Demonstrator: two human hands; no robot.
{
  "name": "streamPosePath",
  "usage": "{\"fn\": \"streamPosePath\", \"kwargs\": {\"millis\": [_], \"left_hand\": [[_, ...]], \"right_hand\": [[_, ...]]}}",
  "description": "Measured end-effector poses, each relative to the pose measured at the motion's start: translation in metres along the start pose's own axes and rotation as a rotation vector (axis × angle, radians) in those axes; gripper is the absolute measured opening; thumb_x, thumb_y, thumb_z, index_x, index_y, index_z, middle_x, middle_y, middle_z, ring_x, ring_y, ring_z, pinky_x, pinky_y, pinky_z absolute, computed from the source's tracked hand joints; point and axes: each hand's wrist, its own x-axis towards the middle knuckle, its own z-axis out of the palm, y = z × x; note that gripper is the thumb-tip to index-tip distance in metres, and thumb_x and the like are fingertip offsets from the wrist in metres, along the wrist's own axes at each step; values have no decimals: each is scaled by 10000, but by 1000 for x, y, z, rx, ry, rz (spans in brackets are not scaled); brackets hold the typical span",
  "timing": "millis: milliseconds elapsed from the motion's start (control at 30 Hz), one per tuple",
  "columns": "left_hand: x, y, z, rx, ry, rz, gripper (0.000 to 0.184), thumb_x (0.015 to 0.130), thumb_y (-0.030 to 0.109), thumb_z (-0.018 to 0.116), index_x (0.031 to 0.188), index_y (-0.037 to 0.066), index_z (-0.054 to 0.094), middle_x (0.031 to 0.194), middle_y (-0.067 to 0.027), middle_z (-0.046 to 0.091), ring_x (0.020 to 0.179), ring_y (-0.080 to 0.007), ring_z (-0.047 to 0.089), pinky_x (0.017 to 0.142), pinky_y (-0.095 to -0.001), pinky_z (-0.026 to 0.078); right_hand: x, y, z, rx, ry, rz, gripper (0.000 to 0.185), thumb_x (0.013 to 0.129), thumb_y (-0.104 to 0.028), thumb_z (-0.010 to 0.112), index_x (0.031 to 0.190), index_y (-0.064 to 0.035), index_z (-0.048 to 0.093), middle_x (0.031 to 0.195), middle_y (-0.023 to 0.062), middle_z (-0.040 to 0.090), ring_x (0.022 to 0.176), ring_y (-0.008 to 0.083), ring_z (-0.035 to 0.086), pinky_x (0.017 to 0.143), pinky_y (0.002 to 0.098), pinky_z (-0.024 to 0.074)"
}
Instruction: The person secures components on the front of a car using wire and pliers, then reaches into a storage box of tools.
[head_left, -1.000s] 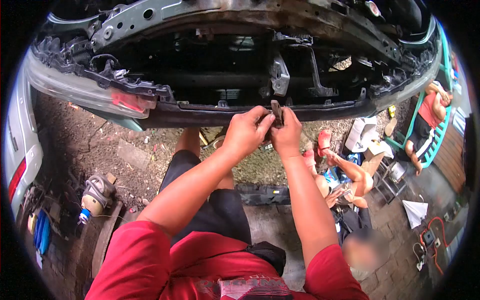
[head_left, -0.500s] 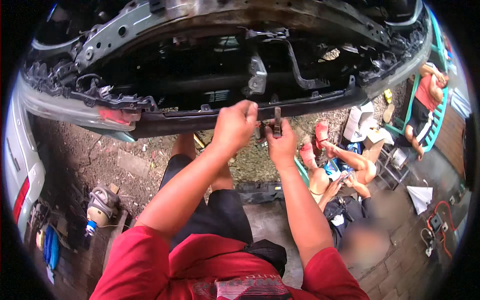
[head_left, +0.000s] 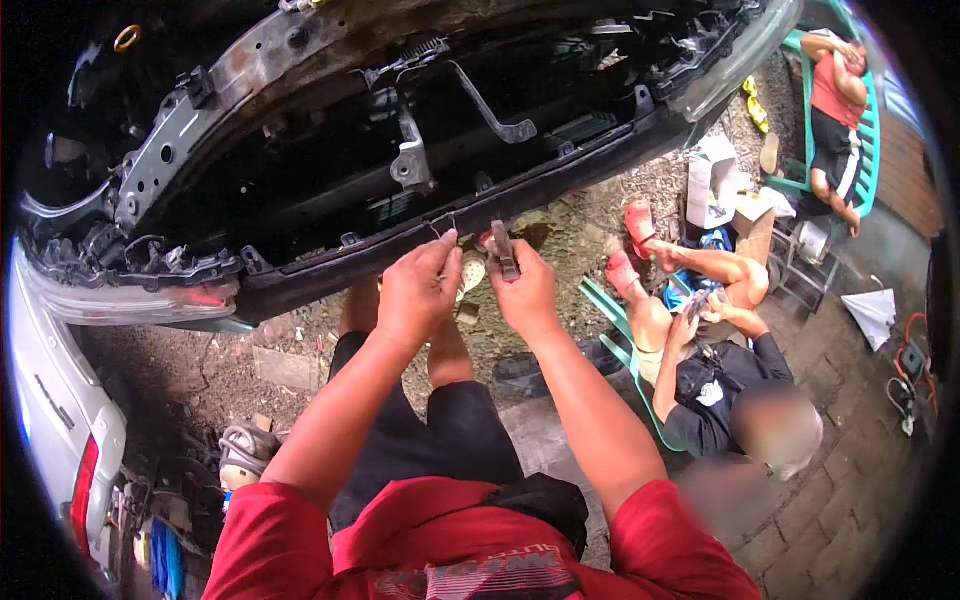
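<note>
My left hand (head_left: 422, 290) is closed in a pinch just below the dark lower edge of the car's front end (head_left: 360, 247). A thin wire (head_left: 450, 217) rises from its fingertips against that edge. Beside it, my right hand (head_left: 526, 295) grips a worn metal tool (head_left: 505, 252) that looks like pliers, its head pointing up near the edge. The fingers hide most of the tool's handles. Above both hands is the open front frame, with a grey metal bracket (head_left: 410, 165) hanging in the dark cavity.
A seated person (head_left: 715, 375) holds a phone close on the right; another reclines on a green bench (head_left: 868, 150). A white car (head_left: 60, 390) stands at the left. A headlight (head_left: 140, 303) borders the frame. Gravel and paving lie below.
The view has turned, so the front end now slants up to the right. Both hands appear further left and remain close together; the right still holds the tool.
</note>
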Motion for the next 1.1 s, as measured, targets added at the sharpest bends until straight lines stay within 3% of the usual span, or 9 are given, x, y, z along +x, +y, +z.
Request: {"fn": "streamPosePath", "kwargs": {"millis": [233, 300, 333, 367, 433, 567, 833, 900, 1100], "left_hand": [[-1, 2, 0, 71, -14, 13, 274, 965, 193, 693, 1180, 32, 744, 1037, -186, 758, 940, -375, 736, 833, -439, 600], [2, 1, 0, 55, -19, -26, 274, 969, 200, 686, 1175, 30, 747, 1039, -189, 759, 948, -376, 737, 840, -434, 600], [2, 1, 1, 27, -4, -26, 272, 974, 204, 679, 1172, 32, 752, 1041, -192, 759, 956, -375, 738, 848, -428, 601], [3, 0, 1, -2, 12, -25, 270, 978, 208, 672, 1168, 35, 756, 1043, -195, 760, 964, -375, 739, 856, -422, 602], [7, 1, 0, -15, 27, -43, 267, 983, 210, 667, 1167, 39, 758, 1050, -197, 760, 975, -377, 738, 867, -424, 601], [9, 6, 0, -37, 12, -90, 265, 1020, 184, 643, 1162, -12, 750, 1087, -244, 750, 1033, -375, 746, 897, -397, 589], [16, 3, -3, -78, 54, -83, 260, 1003, 234, 664, 1128, 29, 767, 1049, -237, 746, 1005, -405, 730, 871, -420, 591], [16, 5, -7, -48, 5, -115, 268, 1041, 211, 627, 1150, 1, 755, 1050, -238, 756, 995, -351, 761, 864, -384, 580], [25, 8, -10, -92, 5, -173, 264, 1017, 240, 651, 1079, 8, 763, 944, -241, 744, 895, -416, 735, 775, -410, 580]], "right_hand": [[-5, 8, -3, 12, 28, -46, 201, 874, -60, 753, 1058, -26, 680, 887, 138, 713, 764, 199, 678, 722, 343, 536], [-5, 10, -7, 53, -43, 112, 358, 823, -65, 773, 1156, 10, 665, 1052, 237, 718, 1001, 440, 701, 832, 435, 559], [-4, 13, -7, 52, -43, 112, 358, 823, -65, 773, 1156, 10, 665, 1052, 237, 718, 1001, 440, 701, 832, 435, 559], [-3, 14, -6, 5, 9, 43, 267, 857, -79, 761, 1098, -13, 668, 949, 178, 711, 863, 309, 687, 766, 384, 545], [-1, 15, -6, -41, 63, -27, 179, 891, -93, 748, 1041, -35, 670, 846, 119, 704, 725, 178, 673, 701, 333, 531], [-2, 15, -9, -59, 45, -4, 179, 891, -98, 745, 1045, -42, 673, 847, 122, 705, 735, 181, 682, 698, 338, 533], [-3, 1, -15, -43, 20, -22, 182, 885, -80, 739, 1052, -41, 676, 877, 130, 717, 773, 199, 696, 713, 345, 531], [-1, 5, -11, -1, 20, -11, 192, 877, -70, 740, 1055, -43, 675, 879, 129, 714, 770, 217, 690, 725, 351, 531], [1, -1, -15, -45, 2, 26, 197, 872, -78, 747, 1049, -40, 668, 864, 136, 700, 757, 239, 678, 729, 358, 529]]}}
